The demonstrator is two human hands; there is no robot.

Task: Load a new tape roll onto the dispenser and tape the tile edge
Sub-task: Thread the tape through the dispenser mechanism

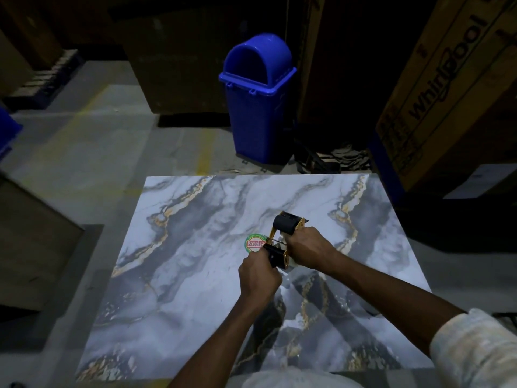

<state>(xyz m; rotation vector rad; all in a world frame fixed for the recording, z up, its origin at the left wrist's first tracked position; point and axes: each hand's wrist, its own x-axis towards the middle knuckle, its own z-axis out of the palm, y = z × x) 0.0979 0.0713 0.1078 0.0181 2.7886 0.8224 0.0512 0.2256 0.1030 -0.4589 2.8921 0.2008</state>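
Note:
A large marbled grey, white and gold tile (pixel 195 261) lies flat in front of me, with a round green and red sticker (pixel 254 243) near its middle. Above the tile I hold a tape dispenser (pixel 282 239) with a gold metal frame, a black roller at its far end and a toothed blade. My left hand (pixel 258 275) grips its black handle at the near end. My right hand (pixel 306 249) wraps over the dispenser's right side, where a clear tape roll (pixel 292 261) partly shows under the fingers.
A blue swing-lid dustbin (pixel 258 102) stands on the floor beyond the tile's far edge. Big cardboard boxes (pixel 447 88) rise at the right, dark boxes and pallets at the back and left. Grey concrete floor (pixel 98 152) with yellow lines lies to the left.

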